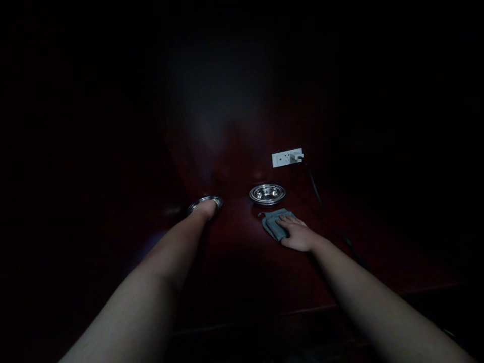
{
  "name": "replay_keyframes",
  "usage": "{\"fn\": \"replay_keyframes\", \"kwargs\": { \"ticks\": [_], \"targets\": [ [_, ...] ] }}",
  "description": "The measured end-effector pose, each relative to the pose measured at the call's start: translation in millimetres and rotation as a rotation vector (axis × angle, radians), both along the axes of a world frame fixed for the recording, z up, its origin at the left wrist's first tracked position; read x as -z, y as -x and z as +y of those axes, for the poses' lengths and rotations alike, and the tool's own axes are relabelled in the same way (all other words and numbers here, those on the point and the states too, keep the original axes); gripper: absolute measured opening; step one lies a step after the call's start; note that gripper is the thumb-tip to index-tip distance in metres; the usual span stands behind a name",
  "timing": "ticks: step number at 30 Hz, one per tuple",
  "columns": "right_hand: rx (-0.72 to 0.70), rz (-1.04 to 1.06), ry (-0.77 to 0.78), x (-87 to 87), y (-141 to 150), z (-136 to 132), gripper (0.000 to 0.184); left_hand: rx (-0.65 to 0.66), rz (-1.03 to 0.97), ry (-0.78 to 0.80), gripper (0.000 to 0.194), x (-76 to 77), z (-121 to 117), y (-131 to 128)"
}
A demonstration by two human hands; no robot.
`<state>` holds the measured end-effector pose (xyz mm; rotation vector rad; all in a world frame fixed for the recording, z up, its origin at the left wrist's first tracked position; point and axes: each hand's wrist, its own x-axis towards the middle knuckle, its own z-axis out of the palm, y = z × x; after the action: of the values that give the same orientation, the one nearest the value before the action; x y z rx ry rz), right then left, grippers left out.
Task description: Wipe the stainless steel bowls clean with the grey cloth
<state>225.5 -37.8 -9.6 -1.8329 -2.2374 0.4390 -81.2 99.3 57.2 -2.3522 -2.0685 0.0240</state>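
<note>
On the left, my left hand [207, 207] reaches into or over a shiny metal bowl [218, 200]; its fingers are hidden, so I cannot make out whether they grip the rim. My right hand [297, 234] lies flat with fingers spread on a folded grey-blue cloth [275, 226], pressing it to the dark red tabletop. Just beyond the cloth stands a stack of shiny metal bowls [267, 195], apart from both hands.
A white socket plate [282, 160] with a plug [297, 157] in it is on the back wall. From it a dark cable [317, 193] runs down to the right across the reddish table [242, 262]. The table's front edge shows below; the surroundings are very dark.
</note>
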Motion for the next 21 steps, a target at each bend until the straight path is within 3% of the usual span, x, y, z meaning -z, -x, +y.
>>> {"fn": "replay_keyframes", "kwargs": {
  "ticks": [11, 21],
  "targets": [
    [-0.013, -0.017, -0.022, 2.8, -1, 1, 0.076, 0.060, 0.127, 0.008, 0.022, -13.9, -11, -5],
    [-0.035, 0.005, -0.053, 6.2, -4, 3, 0.076, -0.002, 0.102, -0.091, 0.029, -27.2, -12, -3]
  ]
}}
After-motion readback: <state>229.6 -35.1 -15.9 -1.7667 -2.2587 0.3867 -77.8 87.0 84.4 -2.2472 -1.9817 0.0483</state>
